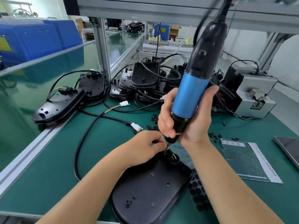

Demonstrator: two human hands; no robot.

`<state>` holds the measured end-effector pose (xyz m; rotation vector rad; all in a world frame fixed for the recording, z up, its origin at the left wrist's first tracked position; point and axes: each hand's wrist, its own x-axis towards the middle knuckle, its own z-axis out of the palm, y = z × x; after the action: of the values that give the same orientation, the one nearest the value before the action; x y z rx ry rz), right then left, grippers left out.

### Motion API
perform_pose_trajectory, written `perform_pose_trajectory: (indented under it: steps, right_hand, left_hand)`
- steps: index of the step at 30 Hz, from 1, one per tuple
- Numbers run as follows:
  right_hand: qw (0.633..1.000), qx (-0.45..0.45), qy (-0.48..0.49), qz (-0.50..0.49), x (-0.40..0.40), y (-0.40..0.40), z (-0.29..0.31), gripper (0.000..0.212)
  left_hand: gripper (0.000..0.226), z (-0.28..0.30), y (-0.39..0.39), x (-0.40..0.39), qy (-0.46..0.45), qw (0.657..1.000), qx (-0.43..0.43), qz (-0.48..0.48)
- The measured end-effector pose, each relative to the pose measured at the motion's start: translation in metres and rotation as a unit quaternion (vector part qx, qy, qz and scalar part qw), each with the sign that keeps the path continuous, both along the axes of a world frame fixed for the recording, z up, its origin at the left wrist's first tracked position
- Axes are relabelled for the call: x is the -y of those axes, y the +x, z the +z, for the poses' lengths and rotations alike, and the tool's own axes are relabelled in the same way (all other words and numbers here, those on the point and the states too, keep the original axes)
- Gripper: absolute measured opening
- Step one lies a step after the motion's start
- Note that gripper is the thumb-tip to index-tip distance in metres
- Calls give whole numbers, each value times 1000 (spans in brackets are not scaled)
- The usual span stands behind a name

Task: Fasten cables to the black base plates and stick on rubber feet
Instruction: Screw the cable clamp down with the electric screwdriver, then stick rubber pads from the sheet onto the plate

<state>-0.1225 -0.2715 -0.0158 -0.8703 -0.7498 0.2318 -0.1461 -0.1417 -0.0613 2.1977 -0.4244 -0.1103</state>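
A black base plate (150, 189) lies flat at the near edge of the green bench. My right hand (191, 120) grips a blue and black electric screwdriver (192, 92), held nearly upright, its bit tip down on the plate's far end beside a round cable fitting with coloured wires (174, 157). My left hand (145, 146) has its fingers curled and pinched together right at the bit tip; what it pinches is hidden. A black cable (84, 139) loops left across the bench to a white connector (136, 126). A sheet of round black rubber feet (199, 191) lies right of the plate.
Stacks of black base plates with cables (144, 78) stand at the back, more (59, 105) at the left on the aluminium rail. Loose black screws (215, 136) and clips (154, 118) are scattered mid-bench. A printed sheet (249, 160), a tablet edge (288, 149) and a grey screw feeder (254, 96) are right.
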Motion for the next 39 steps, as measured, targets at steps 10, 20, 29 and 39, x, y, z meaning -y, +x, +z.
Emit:
perform_pose_trajectory:
  steps: [10, 20, 29, 39]
  right_hand:
    - [999, 21, 28, 27, 1, 4, 5, 78]
    - [983, 45, 54, -168, 36, 13, 65, 76]
    - [819, -155, -116, -539, 157, 16, 4, 74]
    - [742, -295, -166, -579, 222, 26, -48, 22]
  left_hand:
    - [28, -5, -4, -2, -24, 999, 20, 10]
    - [16, -20, -13, 9, -20, 986, 83, 146]
    - [20, -20, -17, 3, -41, 973, 60, 219]
    - [10, 3, -10, 1, 58, 971, 92, 214]
